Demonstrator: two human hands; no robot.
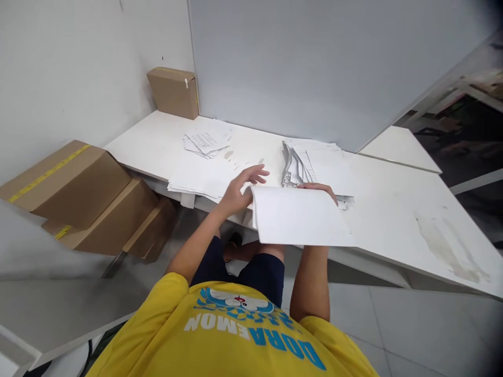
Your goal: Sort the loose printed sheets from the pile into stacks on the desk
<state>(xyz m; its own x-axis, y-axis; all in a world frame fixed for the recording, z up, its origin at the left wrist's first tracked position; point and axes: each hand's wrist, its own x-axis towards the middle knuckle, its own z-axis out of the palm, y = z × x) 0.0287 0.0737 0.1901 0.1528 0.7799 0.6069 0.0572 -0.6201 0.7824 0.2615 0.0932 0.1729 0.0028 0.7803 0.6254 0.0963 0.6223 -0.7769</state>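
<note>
I have a white sheet [298, 217] lifted over the near edge of the bench [393, 220]. My left hand [239, 191] pinches its left corner, fingers half spread; my right hand [318, 189] curls over the top edge, its grip mostly hidden. I judge the sheet is mid-transfer; next it needs squaring onto the flat pile [200, 175] beside my left hand.

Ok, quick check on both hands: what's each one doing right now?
Left hand: closed on the left edge of the blank white paper sheet, index finger stretched out.
Right hand: fingers curled over the same sheet's top edge, holding it.
</note>
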